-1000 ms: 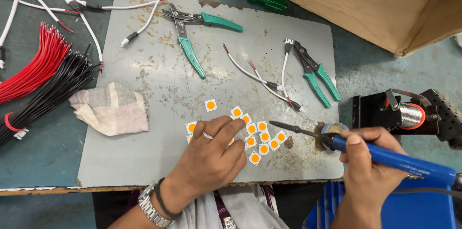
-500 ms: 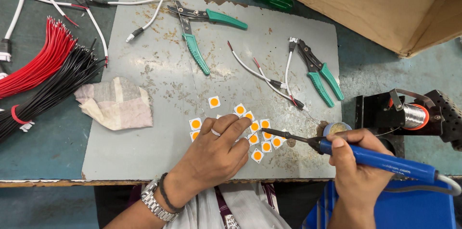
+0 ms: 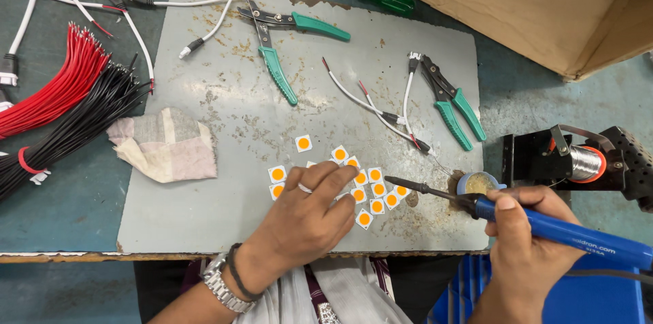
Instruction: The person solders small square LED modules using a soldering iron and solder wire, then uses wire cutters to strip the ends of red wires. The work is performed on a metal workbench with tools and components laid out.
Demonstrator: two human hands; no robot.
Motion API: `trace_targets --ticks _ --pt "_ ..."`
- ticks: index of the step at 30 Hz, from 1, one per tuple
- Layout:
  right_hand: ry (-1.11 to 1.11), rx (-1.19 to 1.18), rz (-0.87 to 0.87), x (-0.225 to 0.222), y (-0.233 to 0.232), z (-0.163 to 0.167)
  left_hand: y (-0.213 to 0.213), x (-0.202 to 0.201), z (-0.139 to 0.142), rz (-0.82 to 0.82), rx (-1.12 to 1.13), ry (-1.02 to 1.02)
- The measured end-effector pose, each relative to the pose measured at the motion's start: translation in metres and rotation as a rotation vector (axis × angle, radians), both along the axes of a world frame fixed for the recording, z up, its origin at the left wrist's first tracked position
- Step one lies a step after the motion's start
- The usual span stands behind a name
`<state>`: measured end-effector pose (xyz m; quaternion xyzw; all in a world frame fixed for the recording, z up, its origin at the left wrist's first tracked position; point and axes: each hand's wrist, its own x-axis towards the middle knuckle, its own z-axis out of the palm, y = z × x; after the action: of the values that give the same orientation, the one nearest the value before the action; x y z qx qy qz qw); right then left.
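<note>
Orange chips point(image 3: 372, 191) lie under my left fingertips point(image 3: 340, 177), just left of the iron point(image 3: 544, 229) tip my right grip point(image 3: 524, 235) clasps.

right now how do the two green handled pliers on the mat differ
The upper pliers lie wide open, handles splayed apart; the right pliers lie nearly closed, handles side by side. The upper pliers are longer. Both rest on the grey mat, untouched by either hand.

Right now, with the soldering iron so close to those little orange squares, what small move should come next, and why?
Probably ease the soldering iron tip left onto the nearest orange square chip. The left hand already rests on the cluster, and the right hand has the tip hovering just beside it.
</note>
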<state>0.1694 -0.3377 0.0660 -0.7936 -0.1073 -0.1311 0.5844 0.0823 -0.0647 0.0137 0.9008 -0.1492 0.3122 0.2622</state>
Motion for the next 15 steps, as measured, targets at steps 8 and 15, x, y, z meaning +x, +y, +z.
trace_targets --ticks 8,15 --pt "0.037 -0.046 0.007 -0.004 0.003 -0.003 -0.003 0.0 -0.001 0.02 -0.071 0.03" --pt "0.036 -0.095 0.072 -0.002 0.013 -0.006 -0.003 -0.001 -0.001 0.098 -0.101 -0.003"
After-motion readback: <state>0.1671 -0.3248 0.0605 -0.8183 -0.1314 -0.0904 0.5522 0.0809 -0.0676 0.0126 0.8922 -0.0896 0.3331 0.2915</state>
